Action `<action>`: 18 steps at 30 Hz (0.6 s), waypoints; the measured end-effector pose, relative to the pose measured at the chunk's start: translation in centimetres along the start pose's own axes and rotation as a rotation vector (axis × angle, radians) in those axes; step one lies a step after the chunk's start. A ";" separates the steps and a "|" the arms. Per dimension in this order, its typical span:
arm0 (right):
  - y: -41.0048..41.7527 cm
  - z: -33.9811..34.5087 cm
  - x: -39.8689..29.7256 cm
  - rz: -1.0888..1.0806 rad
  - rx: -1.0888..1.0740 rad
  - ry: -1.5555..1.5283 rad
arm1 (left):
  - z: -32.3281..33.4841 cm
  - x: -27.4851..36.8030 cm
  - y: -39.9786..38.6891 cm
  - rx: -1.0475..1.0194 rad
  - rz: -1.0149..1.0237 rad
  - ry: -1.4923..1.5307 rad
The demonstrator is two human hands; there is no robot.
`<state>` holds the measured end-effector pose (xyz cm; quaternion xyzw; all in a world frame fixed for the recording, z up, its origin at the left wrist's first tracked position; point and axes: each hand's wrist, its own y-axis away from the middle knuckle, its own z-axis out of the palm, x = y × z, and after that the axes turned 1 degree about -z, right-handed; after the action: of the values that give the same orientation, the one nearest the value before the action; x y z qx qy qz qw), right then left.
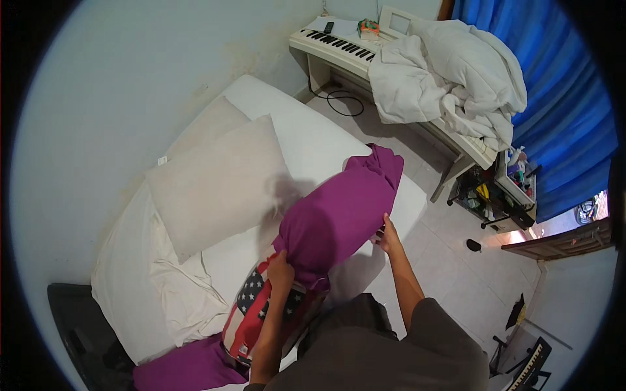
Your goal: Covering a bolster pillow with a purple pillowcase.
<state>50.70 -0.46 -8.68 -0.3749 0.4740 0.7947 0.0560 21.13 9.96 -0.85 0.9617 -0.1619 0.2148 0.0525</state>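
Observation:
A bolster in a purple cover (337,210) lies across the edge of a bed with a white sheet (303,132). My left hand (280,271) grips the purple fabric at the bolster's near end, above a pillow with a stars-and-stripes pattern (259,298). Under the bolster's right side, my right hand (389,234) touches it with the fingers partly hidden; its hold cannot be told. Two pale pillows lie to the left, the nearer one (220,185) overlapping the other (210,122). Another purple cloth item (190,364) rests at the bottom left.
A digital piano (337,46) stands beyond the bed, partly covered by a white comforter (455,78). A cart with bottles (516,176) is by the blue curtain (562,97). A black cable (342,105) loops on the tiled floor. A smaller keyboard (530,364) is at the lower right.

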 end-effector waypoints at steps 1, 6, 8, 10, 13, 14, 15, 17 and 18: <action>-0.1 0.2 -0.1 0.004 -0.005 0.003 | -0.6 0.6 1.0 0.002 -0.006 -0.002; -1.0 0.2 -0.3 0.055 -0.011 -0.181 | -6.6 4.1 6.8 -0.234 0.044 0.460; -0.5 0.5 -0.7 -0.017 -0.006 -0.135 | -8.3 4.6 9.1 -0.369 0.070 0.560; 0.0 -0.1 -1.2 -0.106 -0.059 -0.008 | -9.3 4.0 10.9 -0.358 0.084 0.610; 3.2 2.1 -2.8 -0.245 -0.088 0.060 | -10.6 1.7 13.1 -0.288 0.099 0.683; 4.7 3.0 -3.6 -0.344 -0.108 0.175 | -10.8 0.4 13.5 -0.293 0.019 0.747; 5.8 3.3 -4.2 -0.448 -0.120 0.288 | -10.9 -0.7 13.8 -0.303 -0.054 0.813; 6.8 4.2 -3.8 -0.727 -0.011 0.472 | -11.0 -2.3 13.9 -0.175 -0.152 0.875; 7.5 5.6 -2.9 -0.934 0.085 0.578 | -10.7 -3.1 13.6 -0.076 -0.065 0.846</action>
<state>46.41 0.73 0.03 -0.7459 0.2850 0.5302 0.2851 9.71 -0.14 7.91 0.7909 -0.1033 0.5825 0.1562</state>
